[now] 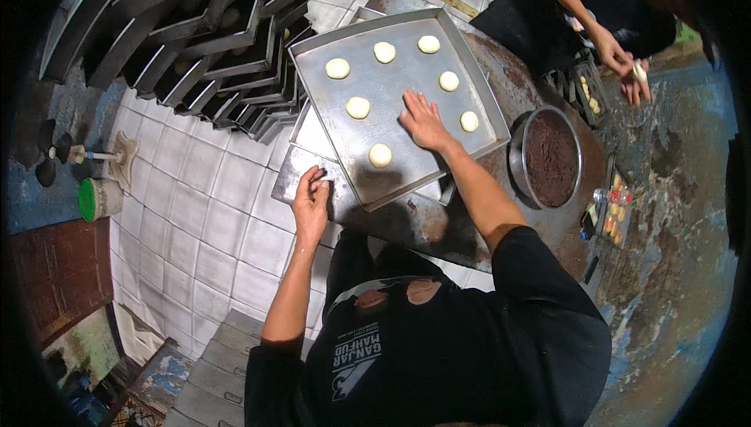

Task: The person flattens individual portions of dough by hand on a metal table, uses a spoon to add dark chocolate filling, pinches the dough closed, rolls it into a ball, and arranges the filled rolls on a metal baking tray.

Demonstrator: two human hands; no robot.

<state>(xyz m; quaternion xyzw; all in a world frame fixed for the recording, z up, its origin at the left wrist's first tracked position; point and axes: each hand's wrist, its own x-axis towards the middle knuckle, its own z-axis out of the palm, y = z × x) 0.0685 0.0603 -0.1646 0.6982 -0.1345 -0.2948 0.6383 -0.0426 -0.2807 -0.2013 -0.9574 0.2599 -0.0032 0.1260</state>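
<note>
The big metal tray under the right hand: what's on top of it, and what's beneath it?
On the tray lie seven pale dough balls, and the right hand rests flat on it. Beneath, edges of more flat trays stick out; the left hand touches one. The rest is covered.

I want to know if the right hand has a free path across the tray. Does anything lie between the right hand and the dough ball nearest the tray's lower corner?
Nothing visible does. The right hand lies flat on the metal tray, and only bare tray surface separates it from the dough ball. The left hand grips a lower tray's edge, off that path.
</note>
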